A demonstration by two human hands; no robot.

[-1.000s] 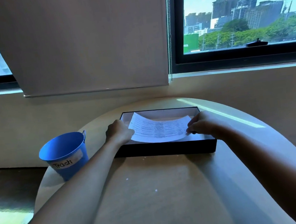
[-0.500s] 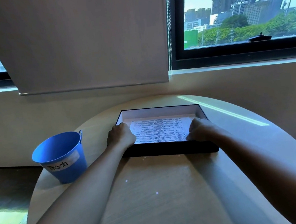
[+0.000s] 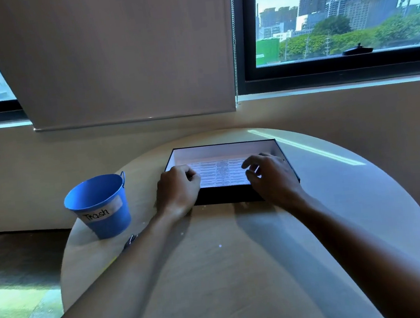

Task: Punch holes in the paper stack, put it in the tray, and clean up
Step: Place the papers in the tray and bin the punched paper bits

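Note:
The printed paper stack (image 3: 218, 176) lies flat inside the black tray (image 3: 224, 196) at the far middle of the round table (image 3: 241, 272). My left hand (image 3: 178, 190) hovers over the tray's near left corner, its fingers loosely curled beside the paper's left edge and holding nothing that I can see. Over the near right corner, my right hand (image 3: 270, 175) has relaxed, spread fingers just above the paper's right side. A few tiny white paper dots (image 3: 220, 245) lie on the table in front of the tray.
A blue bucket labelled "Trash" (image 3: 99, 204) stands at the table's left edge. A small dark object (image 3: 132, 240) shows beside my left forearm, mostly hidden. Behind the table are a wall, a window sill and a lowered blind.
The paper, curved and held above the tray a second ago, now lies flat in it. Both hands have let go of its side edges and drawn back toward me.

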